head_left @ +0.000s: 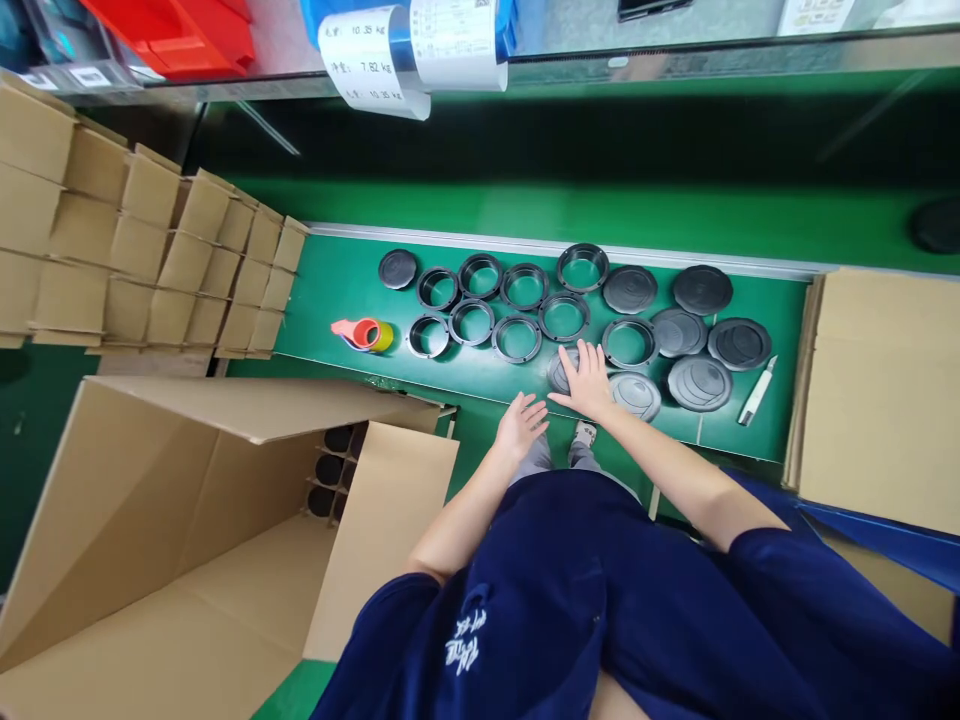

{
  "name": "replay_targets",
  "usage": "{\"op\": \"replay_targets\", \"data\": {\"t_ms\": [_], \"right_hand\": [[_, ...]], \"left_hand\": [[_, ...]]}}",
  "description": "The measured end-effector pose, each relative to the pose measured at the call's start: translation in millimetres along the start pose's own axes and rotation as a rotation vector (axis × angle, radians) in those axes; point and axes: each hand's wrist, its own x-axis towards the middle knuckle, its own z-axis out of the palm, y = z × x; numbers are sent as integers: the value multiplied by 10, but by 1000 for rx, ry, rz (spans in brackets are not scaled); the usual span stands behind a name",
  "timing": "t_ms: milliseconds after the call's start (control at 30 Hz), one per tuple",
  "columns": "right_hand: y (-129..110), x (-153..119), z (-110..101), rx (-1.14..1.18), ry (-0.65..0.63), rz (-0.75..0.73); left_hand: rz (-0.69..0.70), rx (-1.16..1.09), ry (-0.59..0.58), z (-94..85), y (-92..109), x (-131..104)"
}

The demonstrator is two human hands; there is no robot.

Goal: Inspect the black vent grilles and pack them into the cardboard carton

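Observation:
My right hand [590, 382] lies with spread fingers over a dark round disc [559, 372] near the front edge of the green bench [352, 372]. Just left of it, my left hand [521, 425] is in the air in front of the bench edge, fingers apart and nothing in it. Several black rings [517, 339] stand in rows across the middle of the bench. Several flat round discs [700, 383] lie to the right, some overlapping, and one more disc [397, 269] is at the back left.
Orange and yellow tape rolls [373, 335] sit at the left, a white cutter [758, 391] at the right. An open carton [262, 560] stands front left, cardboard dividers [150, 250] behind it. Flat cardboard [877, 390] is at the right. A shelf edge [637, 62] crosses the top.

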Motion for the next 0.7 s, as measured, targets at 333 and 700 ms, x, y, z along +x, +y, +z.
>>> {"op": "replay_targets", "data": {"t_ms": [333,700], "right_hand": [[-164,341,36,-6,11,2],[1751,1321,-852,247,137,752]], "left_hand": [[-53,124,109,-44,176,342],[201,181,82,94,360,332]]}}
